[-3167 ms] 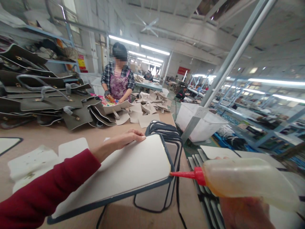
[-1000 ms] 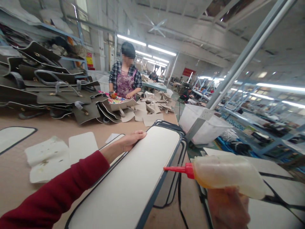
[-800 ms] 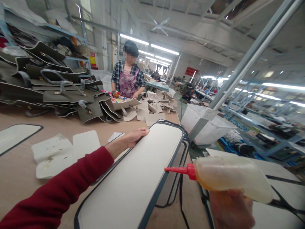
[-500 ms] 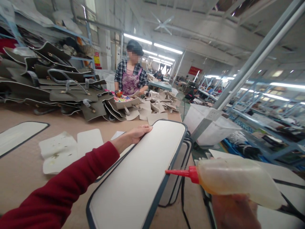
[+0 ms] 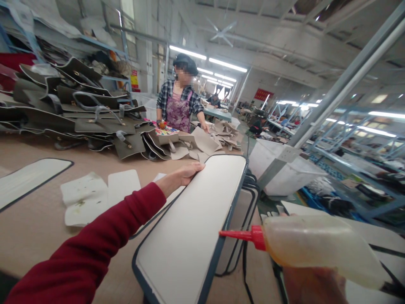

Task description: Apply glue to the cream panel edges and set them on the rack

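My left hand point(image 5: 186, 172) grips the far left edge of a long white panel point(image 5: 193, 223) with rounded corners and a dark edge strip. The panel is tilted above the table. In my right hand point(image 5: 313, 280) is a translucent squeeze bottle point(image 5: 316, 242) with yellowish liquid inside, lying nearly level. Its red nozzle point(image 5: 242, 235) points left, and the tip is at the panel's right edge, where white meets the dark strip. Most of my right hand's fingers are hidden behind the bottle.
More dark-edged panels point(image 5: 237, 228) stand behind the held one. Pale scraps point(image 5: 85, 198) and another panel point(image 5: 28, 179) lie on the brown table point(image 5: 41, 245). Dark bag pieces point(image 5: 95, 122) are piled at the back left. A person point(image 5: 180, 101) stands across the table; a white bin point(image 5: 284, 173) is at right.
The panel has shifted and turned slightly, and the nozzle tip now sits nearer its lower end along the right edge. The person opposite has reached toward the pale pieces and one is raised.
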Tool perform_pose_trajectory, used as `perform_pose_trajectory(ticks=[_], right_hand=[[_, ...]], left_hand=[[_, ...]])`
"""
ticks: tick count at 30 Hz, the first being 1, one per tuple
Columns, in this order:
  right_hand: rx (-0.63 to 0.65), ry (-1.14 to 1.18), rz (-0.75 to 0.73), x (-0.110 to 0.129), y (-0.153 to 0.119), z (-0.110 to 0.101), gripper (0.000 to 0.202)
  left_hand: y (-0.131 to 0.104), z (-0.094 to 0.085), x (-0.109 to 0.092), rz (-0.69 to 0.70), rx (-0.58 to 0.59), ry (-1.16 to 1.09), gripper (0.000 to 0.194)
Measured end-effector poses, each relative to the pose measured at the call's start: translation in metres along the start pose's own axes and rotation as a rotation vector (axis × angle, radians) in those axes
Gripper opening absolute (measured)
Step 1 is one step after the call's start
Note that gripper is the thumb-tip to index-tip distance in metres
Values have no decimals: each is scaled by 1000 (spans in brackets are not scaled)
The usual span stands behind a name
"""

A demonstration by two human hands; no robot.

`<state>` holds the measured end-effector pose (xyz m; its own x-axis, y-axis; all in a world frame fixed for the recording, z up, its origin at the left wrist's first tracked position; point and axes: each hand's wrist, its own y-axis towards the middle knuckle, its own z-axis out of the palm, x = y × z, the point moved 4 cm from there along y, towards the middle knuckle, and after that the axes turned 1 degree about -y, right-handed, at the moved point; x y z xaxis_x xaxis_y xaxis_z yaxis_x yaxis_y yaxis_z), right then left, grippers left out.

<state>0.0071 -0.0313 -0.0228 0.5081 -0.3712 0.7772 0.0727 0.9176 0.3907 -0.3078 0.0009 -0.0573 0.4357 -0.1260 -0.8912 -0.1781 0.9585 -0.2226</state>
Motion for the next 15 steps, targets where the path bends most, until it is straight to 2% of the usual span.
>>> perform_pose_trajectory(ticks=[4,8,12,15], right_hand=[[67,17,1,0,2,2,53],[51,-23,41,-4,1,-2,64],[14,-38,59,-6,0,-5,60],[101,-29,45,-8,3,-10,61]], left_hand=[[4,-1,-3,-1,-2,-8,9],[6,-2,-6,-2,-15,-17,11],[7,-2,-8,-16,-18,-17,12],[9,-3,-8,-23,-27,-16,13]])
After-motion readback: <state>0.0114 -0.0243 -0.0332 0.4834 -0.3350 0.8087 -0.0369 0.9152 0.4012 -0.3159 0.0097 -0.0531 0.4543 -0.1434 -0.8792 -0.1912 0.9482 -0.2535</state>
